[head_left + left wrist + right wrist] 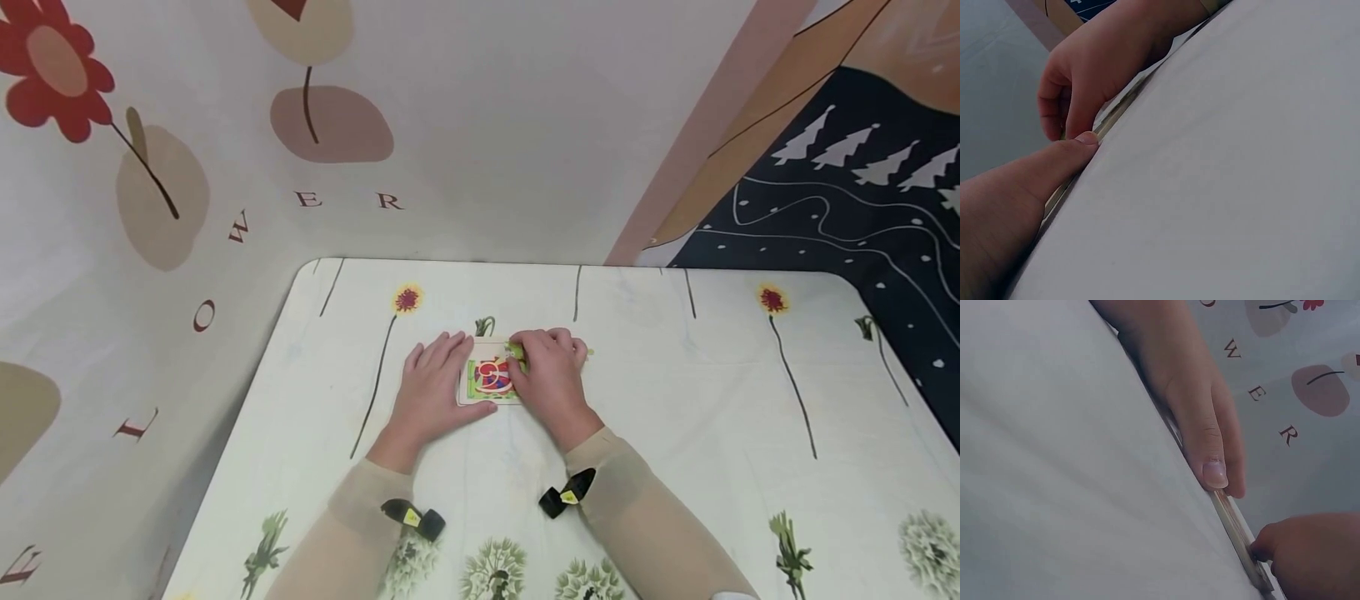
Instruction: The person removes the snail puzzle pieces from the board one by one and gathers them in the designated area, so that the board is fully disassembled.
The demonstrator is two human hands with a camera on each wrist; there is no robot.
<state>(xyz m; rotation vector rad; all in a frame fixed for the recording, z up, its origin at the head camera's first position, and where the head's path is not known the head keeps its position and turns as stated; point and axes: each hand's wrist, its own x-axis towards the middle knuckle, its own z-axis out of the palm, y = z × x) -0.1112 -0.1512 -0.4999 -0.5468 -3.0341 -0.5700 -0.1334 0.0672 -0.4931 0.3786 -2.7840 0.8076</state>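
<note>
A small flat puzzle board (488,347) with a cream border lies on the table in the head view. Its picture has a red and blue spiral (492,377) on a green ground. My left hand (430,389) steadies it, the fingers along its left side and the thumb along the near edge. In the left wrist view that thumb (1060,164) touches the board's edge (1110,122). At the board's upper right, my right hand (553,377) pinches a green puzzle piece (517,351) between thumb and forefinger; its fingers hide the board's right side.
A white cloth with printed flowers covers the table (675,400). Behind it hangs a pale printed curtain (510,167), with a dark panel of white trees (847,208) at the right. Black straps with small devices (567,493) sit on both wrists.
</note>
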